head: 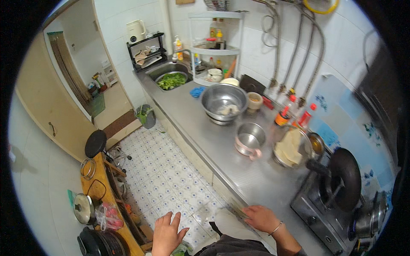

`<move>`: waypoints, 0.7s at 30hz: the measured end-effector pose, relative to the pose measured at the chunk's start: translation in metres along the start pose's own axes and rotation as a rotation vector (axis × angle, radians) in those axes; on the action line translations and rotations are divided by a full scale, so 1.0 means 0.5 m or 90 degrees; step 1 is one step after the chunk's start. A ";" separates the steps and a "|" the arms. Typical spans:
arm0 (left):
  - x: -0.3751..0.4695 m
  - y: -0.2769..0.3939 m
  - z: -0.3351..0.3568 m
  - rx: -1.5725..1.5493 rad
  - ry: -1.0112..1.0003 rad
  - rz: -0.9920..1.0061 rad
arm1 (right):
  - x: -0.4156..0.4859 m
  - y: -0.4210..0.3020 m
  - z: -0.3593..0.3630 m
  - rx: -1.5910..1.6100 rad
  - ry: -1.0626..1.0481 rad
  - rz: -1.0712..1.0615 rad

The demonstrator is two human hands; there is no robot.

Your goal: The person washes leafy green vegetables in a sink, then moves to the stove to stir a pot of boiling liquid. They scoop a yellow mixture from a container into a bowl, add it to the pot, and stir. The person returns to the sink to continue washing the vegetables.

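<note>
My left hand (168, 235) hangs over the tiled floor with its fingers apart and nothing in it. My right hand (261, 218), a bangle at its wrist, lies at the front edge of the steel countertop (205, 140), its fingertips over the edge. Farther along the counter stand a pink-handled metal cup (250, 140) and a metal bowl (290, 148) with pale flat sheets in it. Beyond them, a large steel bowl (224, 100) holds something whitish.
A gas stove (320, 220) with a black wok (346, 179) stands on the right. Leafy greens (172, 80) lie in the sink. On the left are a wooden shelf (93, 185), a lidded pot (84, 209) and a black cooker (102, 241). A round stool (96, 144) stands beyond.
</note>
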State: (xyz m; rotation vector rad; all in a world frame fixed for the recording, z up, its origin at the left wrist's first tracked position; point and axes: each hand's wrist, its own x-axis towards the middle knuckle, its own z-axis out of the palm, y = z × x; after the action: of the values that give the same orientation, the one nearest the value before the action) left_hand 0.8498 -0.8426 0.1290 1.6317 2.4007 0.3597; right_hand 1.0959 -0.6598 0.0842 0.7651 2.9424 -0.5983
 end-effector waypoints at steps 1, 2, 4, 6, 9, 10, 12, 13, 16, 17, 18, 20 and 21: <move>0.027 -0.034 -0.005 -0.009 0.010 -0.007 | 0.053 0.005 0.003 0.004 0.016 -0.018; 0.059 -0.072 -0.012 -0.017 0.021 -0.012 | 0.114 0.011 0.002 0.001 -0.009 -0.004; 0.126 -0.150 -0.029 -0.019 0.028 -0.029 | 0.241 0.012 0.000 -0.009 -0.002 -0.009; 0.198 -0.230 -0.051 0.006 0.021 -0.059 | 0.379 0.000 -0.007 -0.025 0.064 -0.046; 0.297 -0.360 -0.110 0.023 0.021 -0.092 | 0.600 -0.046 -0.029 0.018 0.021 -0.110; 0.324 -0.409 -0.128 -0.004 0.040 -0.095 | 0.673 -0.067 -0.034 0.024 0.032 -0.151; 0.369 -0.506 -0.153 -0.082 0.078 -0.127 | 0.809 -0.110 -0.042 0.026 0.043 -0.228; 0.384 -0.548 -0.155 -0.073 0.090 -0.146 | 0.874 -0.131 -0.043 0.026 0.024 -0.252; 0.435 -0.695 -0.157 -0.120 0.040 -0.245 | 1.075 -0.185 -0.034 0.023 0.006 -0.327; 0.466 -0.751 -0.154 -0.122 0.035 -0.251 | 1.137 -0.196 -0.030 -0.002 0.004 -0.306; 0.501 -0.807 -0.152 -0.122 0.025 -0.256 | 1.197 -0.209 -0.023 -0.017 0.028 -0.296; 0.581 -0.920 -0.169 -0.125 -0.067 -0.278 | 1.302 -0.236 -0.012 -0.024 0.057 -0.246; 0.621 -0.971 -0.188 -0.108 -0.044 -0.251 | 1.342 -0.245 -0.012 -0.019 0.063 -0.205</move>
State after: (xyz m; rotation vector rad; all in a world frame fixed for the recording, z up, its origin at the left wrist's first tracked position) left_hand 0.2817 -0.7329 0.0505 1.0523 2.4854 0.4136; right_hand 0.4492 -0.4469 0.0419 0.3265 3.1839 -0.5456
